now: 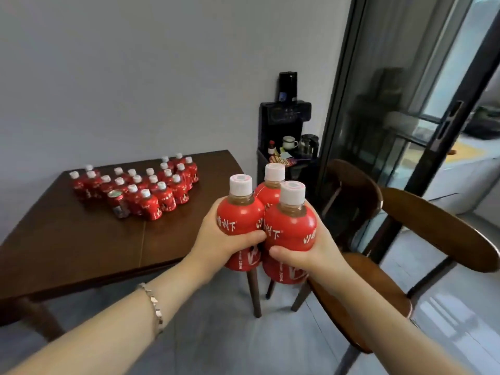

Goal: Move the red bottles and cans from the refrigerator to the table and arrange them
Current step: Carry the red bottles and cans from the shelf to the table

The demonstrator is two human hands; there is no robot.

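Three red bottles [273,212] with white caps are held upright and bunched together in the air, just off the table's right corner. The left hand [216,244] curls round the left bottle [239,217], thumb across its label. The right hand [305,253] wraps the right bottle [290,226] the same way. The third bottle [266,192] sits wedged behind them; which fingers touch it cannot be told. On the dark wooden table [81,244] a tight cluster of matching bottles [162,185] stands, with one red can [117,203] at its front. Wooden chairs [433,234] stand to the right, and a black water dispenser [284,123] stands in the corner beside a glass door [392,104].
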